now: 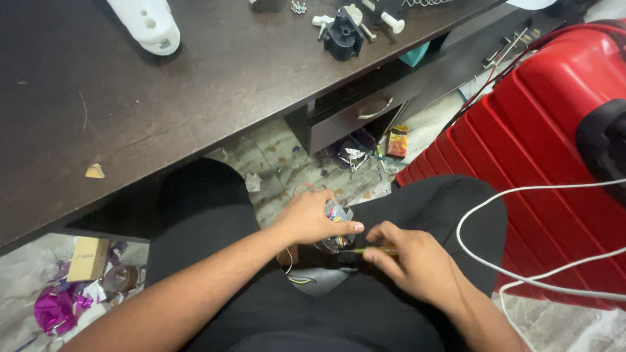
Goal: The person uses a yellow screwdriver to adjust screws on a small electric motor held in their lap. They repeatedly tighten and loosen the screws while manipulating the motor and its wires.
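Both hands work low over the lap, between the knees. Left hand [312, 218] is closed around a small grey motor-like part [338, 214] with coloured wires, thumb extended toward 3 o'clock. Right hand [417, 261] is closed on a thin yellow-handled tool [372, 250], probably a screwdriver, whose tip meets the underside of the part; the contact point itself is hidden by the fingers.

Judged procedure: keep the part clamped firmly in the left hand, hold the tool in line with the fastener, and apply steady axial pressure so the tip does not slip toward the left thumb. Keep the loose wires away from the tip.

A white cable [521, 195] loops across the right thigh at 3 o'clock, beside a red ribbed suitcase [554, 130].

Packages:
- At 1 o'clock, on the floor under the drawer: a small orange-red carton [397, 141] and a crumpled silver foil wrapper [354, 156].
- At 9 o'clock, on the floor: a tan cardboard box [87, 258] and crinkled magenta foil [57, 308].

The dark surface [195, 98] at 12 o'clock carries a black clamp-like fixture [343, 32] and a white plastic housing [149, 25].
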